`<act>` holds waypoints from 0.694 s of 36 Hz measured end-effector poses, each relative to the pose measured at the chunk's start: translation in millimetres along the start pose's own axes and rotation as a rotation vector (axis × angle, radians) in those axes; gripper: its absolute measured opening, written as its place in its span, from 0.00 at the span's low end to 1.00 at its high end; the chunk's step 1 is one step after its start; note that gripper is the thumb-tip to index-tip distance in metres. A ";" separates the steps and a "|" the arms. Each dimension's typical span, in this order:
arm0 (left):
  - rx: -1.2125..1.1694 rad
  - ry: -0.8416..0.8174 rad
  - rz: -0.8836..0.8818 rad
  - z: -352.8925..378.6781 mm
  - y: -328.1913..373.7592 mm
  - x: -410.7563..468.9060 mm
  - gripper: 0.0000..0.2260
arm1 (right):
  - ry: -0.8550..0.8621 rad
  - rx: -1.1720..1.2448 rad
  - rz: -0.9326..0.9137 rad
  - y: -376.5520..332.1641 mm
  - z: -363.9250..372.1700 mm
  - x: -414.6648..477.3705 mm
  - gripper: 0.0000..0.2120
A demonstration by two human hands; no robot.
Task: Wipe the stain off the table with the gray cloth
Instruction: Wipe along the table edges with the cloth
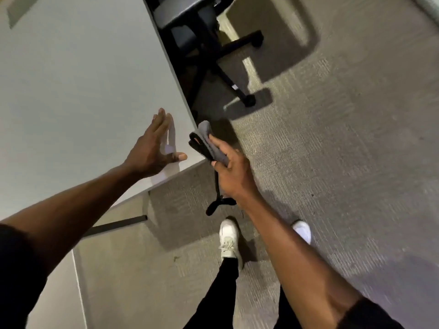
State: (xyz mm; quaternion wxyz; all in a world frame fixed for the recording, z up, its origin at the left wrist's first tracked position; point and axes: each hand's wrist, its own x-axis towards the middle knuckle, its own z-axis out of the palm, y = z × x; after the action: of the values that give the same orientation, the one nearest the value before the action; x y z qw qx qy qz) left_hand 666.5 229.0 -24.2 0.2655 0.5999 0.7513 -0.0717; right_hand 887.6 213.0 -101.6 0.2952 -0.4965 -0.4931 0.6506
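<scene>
A light grey table point(83, 79) fills the upper left, its near corner pointing toward me. My left hand point(152, 148) hovers flat over that corner, fingers spread, holding nothing. Just off the table's corner, over the carpet, my right hand point(229, 172) grips the folded gray cloth point(206, 143), which sticks up from my fingers beside the table edge. No stain shows on the visible tabletop.
A black office chair point(202, 43) with a wheeled base stands right of the table's far edge. Beige carpet point(344, 150) spreads to the right. My white shoes point(229, 238) and black trousers are below. A dark table leg foot point(217, 205) lies on the floor near my right wrist.
</scene>
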 end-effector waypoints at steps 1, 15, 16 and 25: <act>-0.006 0.002 0.000 -0.5 2.0 -0.6 0.57 | 0.007 -0.038 -0.015 -1.0 4.5 0.1 0.31; -0.025 0.033 0.015 -0.8 3.8 1.6 0.56 | -0.050 -0.174 -0.029 1.2 -10.5 3.4 0.31; -0.020 0.039 0.005 -1.2 3.5 2.3 0.56 | -0.054 -0.178 -0.038 -1.9 -8.4 15.9 0.31; -0.043 0.050 0.019 -0.4 -0.7 3.1 0.57 | -0.019 -0.278 -0.138 9.6 4.5 7.9 0.32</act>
State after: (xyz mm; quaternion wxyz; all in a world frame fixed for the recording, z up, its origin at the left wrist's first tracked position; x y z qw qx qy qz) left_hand 665.3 231.6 -25.5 0.2599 0.6028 0.7534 -0.0380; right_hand 881.8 215.1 -113.2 0.2629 -0.4913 -0.6140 0.5591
